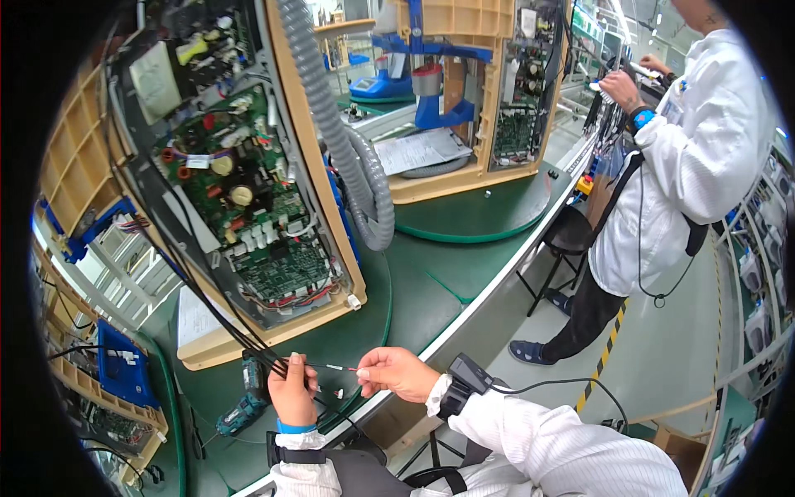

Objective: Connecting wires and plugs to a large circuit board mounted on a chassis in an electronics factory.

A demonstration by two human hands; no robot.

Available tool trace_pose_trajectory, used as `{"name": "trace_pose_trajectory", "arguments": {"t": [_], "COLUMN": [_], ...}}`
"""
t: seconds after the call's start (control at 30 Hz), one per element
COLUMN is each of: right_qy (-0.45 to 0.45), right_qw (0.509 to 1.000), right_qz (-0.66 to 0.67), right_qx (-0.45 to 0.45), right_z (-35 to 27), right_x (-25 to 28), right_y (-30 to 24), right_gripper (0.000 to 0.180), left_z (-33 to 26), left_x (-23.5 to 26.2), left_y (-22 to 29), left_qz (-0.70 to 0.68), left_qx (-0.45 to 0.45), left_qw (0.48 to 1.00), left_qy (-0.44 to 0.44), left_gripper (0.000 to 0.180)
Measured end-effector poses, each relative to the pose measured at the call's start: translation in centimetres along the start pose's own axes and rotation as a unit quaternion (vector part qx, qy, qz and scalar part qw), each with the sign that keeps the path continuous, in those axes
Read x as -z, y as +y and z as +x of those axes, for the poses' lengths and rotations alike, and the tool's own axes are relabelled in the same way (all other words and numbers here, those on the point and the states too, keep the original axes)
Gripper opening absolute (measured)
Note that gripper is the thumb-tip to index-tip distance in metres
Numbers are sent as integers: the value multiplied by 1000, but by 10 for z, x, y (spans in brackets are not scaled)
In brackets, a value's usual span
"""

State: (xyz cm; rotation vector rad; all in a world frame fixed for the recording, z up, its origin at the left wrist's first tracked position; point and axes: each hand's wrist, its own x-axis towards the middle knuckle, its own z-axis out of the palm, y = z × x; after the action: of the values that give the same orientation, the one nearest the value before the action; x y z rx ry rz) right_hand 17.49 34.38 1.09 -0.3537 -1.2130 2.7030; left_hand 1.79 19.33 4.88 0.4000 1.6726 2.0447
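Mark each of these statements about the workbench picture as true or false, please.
1. The left hand grips a bundle of black wires. True.
2. The right hand holds a screwdriver. False: it pinches the end of a thin wire.
3. A grey ribbed hose hangs beside the open machine with the green circuit board. True.
4. The power drill is in the left hand. False: it lies on the green table, below that hand.
5. The person in the white coat sits on the black stool. False: that person stands beside it.
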Motion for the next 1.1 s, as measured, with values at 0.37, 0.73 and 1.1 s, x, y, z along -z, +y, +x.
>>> {"name": "trace_pose_trajectory", "arguments": {"t": [0.37, 0.73, 1.1], "right_qy": [161, 189, 115], "right_qw": [979, 972, 984], "right_qz": [-15, 38, -63], "right_qx": [122, 133, 117], "right_z": [-23, -6, 115], "right_x": [-41, -73, -76], "right_y": [3, 10, 0], "right_gripper": [29, 24, 19], "left_z": [-31, -47, 16], "left_x": [13, 42, 41], "left_y": [12, 19, 53], "left_qz": [-72, -100, -115], "left_qx": [9, 12, -5], "left_qw": [994, 992, 989], "left_qy": [-81, -76, 94], "left_gripper": [19, 23, 23]}}
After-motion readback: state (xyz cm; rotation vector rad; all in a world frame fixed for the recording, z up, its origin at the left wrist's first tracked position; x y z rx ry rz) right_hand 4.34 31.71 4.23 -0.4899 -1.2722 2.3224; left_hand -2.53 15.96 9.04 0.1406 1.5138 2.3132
